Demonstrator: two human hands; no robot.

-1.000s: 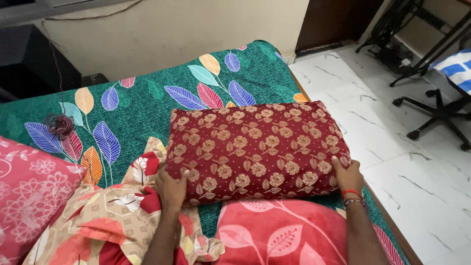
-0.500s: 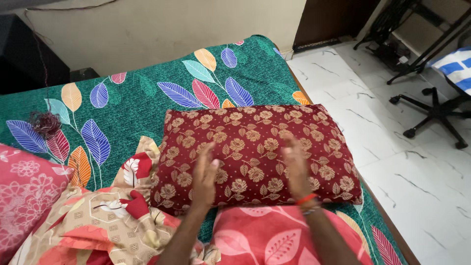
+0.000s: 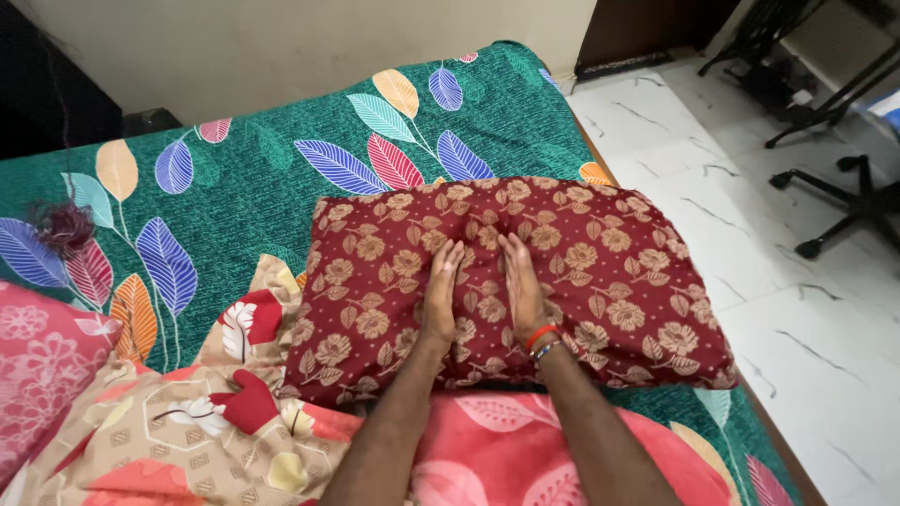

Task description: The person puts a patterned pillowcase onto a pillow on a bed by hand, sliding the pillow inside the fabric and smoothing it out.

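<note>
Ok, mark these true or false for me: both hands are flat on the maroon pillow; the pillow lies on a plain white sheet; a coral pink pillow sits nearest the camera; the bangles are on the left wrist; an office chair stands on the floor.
1. Both hands, left hand and right hand, press palms down on the maroon floral-patterned pillow. True.
2. The pillow lies on a plain white sheet. False: the green bedsheet with coloured leaves is under it.
3. A coral pink leaf-print pillow lies nearest the camera. True.
4. The bangles are on the left wrist. False: the red bangles are on the right wrist.
5. A black wheeled office chair stands on the white marble floor. True.
</note>
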